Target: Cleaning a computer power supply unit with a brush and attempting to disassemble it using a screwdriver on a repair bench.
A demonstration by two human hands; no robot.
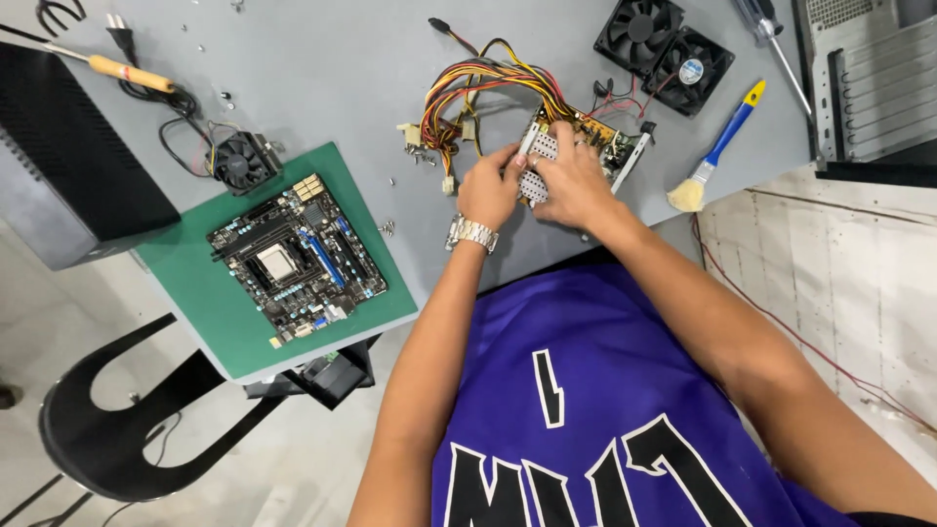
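Both hands are on an opened power supply unit (597, 139) at the near edge of the grey table (322, 68). My left hand (488, 185), with a metal watch on its wrist, grips the perforated metal housing (543, 148) from the left. From the right, my right hand (574, 181) presses on top of the same housing. Behind the hands the circuit board shows, and a bundle of yellow, red and black wires (483, 90) fans out from it to the left.
A motherboard (296, 258) lies on a green mat (220, 303) at the left, a small fan (241, 160) beside it. Two black fans (666, 41), a blue brush (717, 148), two screwdrivers (776, 44), loose screws, a black case (68, 156) and a grey chassis (869, 78) surround the work. A black chair (117, 420) stands below.
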